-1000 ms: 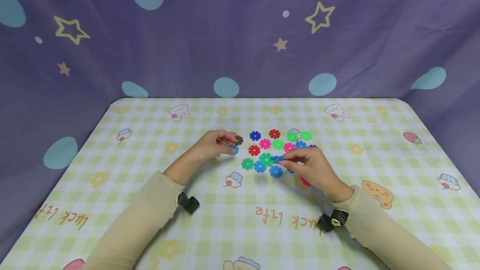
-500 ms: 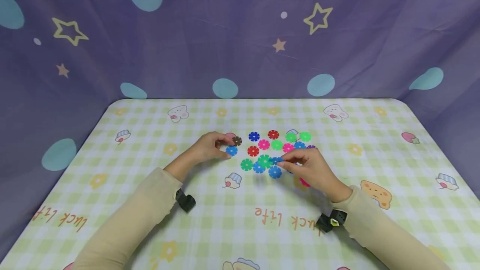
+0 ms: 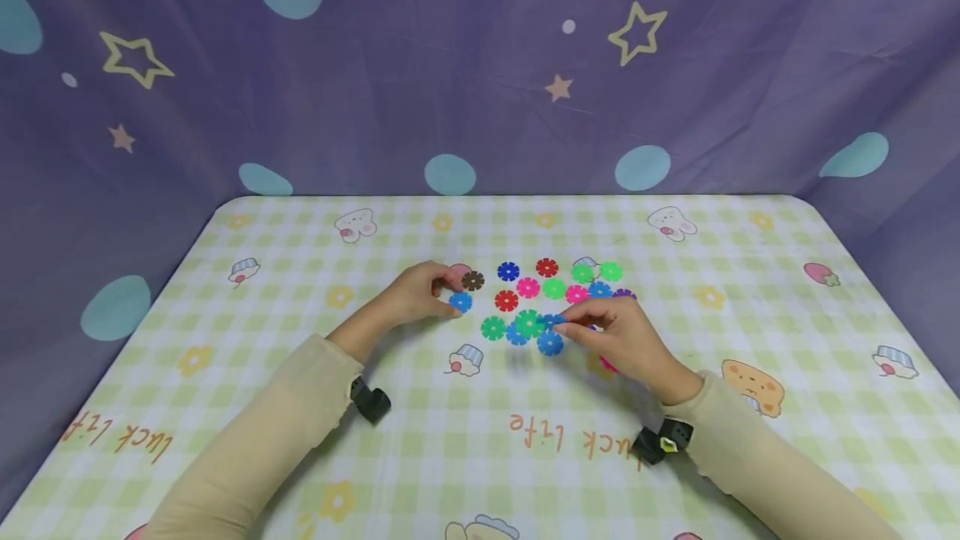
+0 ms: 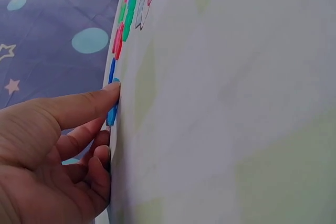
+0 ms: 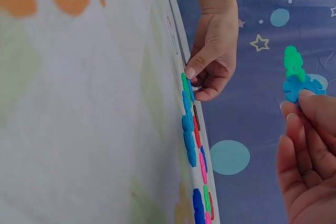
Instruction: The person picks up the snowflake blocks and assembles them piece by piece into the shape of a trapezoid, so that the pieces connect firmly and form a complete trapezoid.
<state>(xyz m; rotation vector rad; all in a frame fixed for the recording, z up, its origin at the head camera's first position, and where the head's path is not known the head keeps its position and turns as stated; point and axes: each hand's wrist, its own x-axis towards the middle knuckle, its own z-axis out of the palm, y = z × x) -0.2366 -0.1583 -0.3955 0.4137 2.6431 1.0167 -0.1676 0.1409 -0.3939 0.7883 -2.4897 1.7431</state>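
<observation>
In the head view my right hand (image 3: 626, 338) pinches a blue interlocking disc (image 3: 552, 321) by its edge. A green interlocking disc (image 3: 529, 324) is joined to it; the right wrist view shows the green one (image 5: 293, 62) slotted above the blue. This pair is held up over the table discs. My left hand (image 3: 415, 294) has thumb and index finger at opposite edges of another blue disc (image 3: 461, 302), low at the tabletop. In the left wrist view the thumb tip covers part of that blue disc (image 4: 112, 116). A brown disc (image 3: 472, 281) lies by the index fingertip.
Several loose notched discs lie between and beyond the hands, among them a red disc (image 3: 506, 301), a dark blue disc (image 3: 508, 272) and a green disc (image 3: 493, 328). Some are partly hidden by the right hand. A checked cloth (image 3: 420, 457) covers the table; a purple curtain (image 3: 375, 90) hangs behind.
My left thumb has shifted from over the blue disc to its near edge, and that disc has slid slightly left. The right hand keeps its joined pair nearly in place.
</observation>
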